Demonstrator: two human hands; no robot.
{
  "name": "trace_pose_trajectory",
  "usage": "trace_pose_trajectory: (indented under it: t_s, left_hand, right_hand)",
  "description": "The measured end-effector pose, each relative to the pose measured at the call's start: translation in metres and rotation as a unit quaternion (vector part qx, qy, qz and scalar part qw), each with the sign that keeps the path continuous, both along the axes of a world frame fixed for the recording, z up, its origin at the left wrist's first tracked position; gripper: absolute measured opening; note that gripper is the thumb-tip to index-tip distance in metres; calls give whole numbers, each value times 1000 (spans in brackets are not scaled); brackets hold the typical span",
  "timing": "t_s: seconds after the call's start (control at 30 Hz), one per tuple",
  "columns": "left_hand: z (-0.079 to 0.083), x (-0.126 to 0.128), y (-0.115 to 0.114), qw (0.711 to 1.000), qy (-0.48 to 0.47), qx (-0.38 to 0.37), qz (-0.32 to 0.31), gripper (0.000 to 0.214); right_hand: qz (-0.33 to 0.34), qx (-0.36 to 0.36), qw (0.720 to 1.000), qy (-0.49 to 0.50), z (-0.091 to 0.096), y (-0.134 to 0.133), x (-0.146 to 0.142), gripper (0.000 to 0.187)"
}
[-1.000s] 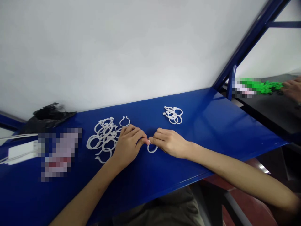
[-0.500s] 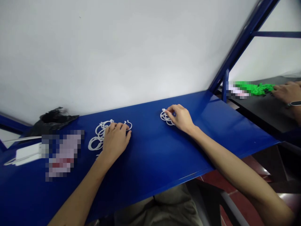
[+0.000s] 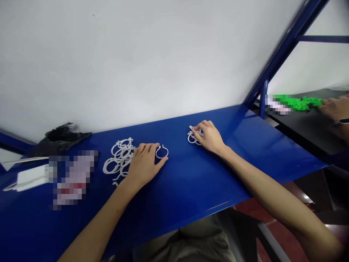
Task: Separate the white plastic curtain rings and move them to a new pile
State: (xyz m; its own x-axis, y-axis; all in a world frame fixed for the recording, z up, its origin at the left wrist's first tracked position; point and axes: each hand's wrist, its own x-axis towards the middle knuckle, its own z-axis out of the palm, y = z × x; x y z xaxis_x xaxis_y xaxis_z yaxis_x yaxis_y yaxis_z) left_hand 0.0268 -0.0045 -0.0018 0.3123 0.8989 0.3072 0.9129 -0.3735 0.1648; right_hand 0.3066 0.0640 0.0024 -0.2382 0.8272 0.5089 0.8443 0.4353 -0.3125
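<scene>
My left hand (image 3: 145, 163) is low over the blue table (image 3: 185, 189), thumb apart from the fingers. A white open plastic ring (image 3: 162, 158) with small knobbed ends, like a shower curtain ring, lies flat between thumb tip and index finger. Left of that hand is a loose pile of similar rings (image 3: 110, 165), partly hidden under the hand and wrist. My right hand (image 3: 209, 136) is further right, its fingers bent and thumb closed on a smaller group of white rings (image 3: 191, 138). Its fingers hide part of that group.
A crumpled black plastic bag (image 3: 64, 136) lies at the back left. Near it are a white flat box with a cord (image 3: 32, 178) and a blurred-out item (image 3: 76, 178). At far right, another person's hand (image 3: 336, 109) works by green pieces (image 3: 305, 103) on a black table.
My left hand has slid right across the table, and the single ring has moved right with it, away from the left pile. My right hand has stayed at the small group.
</scene>
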Motion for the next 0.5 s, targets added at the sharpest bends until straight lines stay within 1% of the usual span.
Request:
trace_pose_trajectory:
  t_s: [0.13,0.23,0.3,0.4,0.5]
  left_hand:
    - [1,1,1,1000,-2,-10,-4,39]
    - [4,4,-1,1000,-16,-5,-19,40]
    - [5,6,-3,999,-27,5,-32,41]
    - [7,10,-6,997,-48,33,-52,42]
    - [8,13,-11,992,-72,69,-74,44]
  right_hand:
    - [1,16,1000,8,2,-1,0,17]
    - [9,37,999,18,6,-6,-2,17]
    - [26,51,998,26,12,-14,-7,17]
    - [85,47,995,36,19,-32,-21,20]
    - [175,-10,983,43,21,-50,-37,19]
